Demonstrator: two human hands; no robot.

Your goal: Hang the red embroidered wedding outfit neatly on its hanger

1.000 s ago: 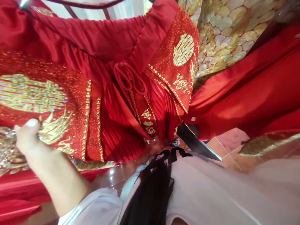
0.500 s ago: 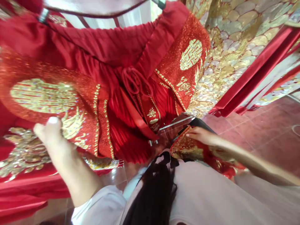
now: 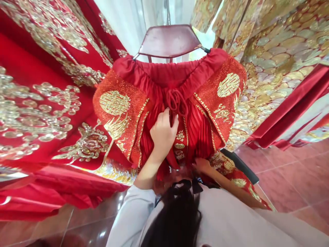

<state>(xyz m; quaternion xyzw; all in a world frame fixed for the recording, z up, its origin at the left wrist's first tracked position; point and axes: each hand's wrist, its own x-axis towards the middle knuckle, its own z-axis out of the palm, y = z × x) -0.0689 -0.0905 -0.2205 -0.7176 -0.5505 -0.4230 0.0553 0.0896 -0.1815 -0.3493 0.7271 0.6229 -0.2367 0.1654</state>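
Head view | left grip (image 3: 163,132) clamped on red skirt (image 3: 203,127) | right grip (image 3: 202,165) touching it lower, closure unclear

This looks like a shop or rental room for traditional wedding wear. Red satin robes with heavy gold and silver embroidery (image 3: 38,103) hang crowded on the left and gold scale-patterned brocade garments (image 3: 277,51) on the right. Between them, a red pleated skirt with gold-sequinned panels (image 3: 205,113) hangs from a dark wooden hanger (image 3: 169,41) above glossy reddish floor tiles (image 3: 295,178).
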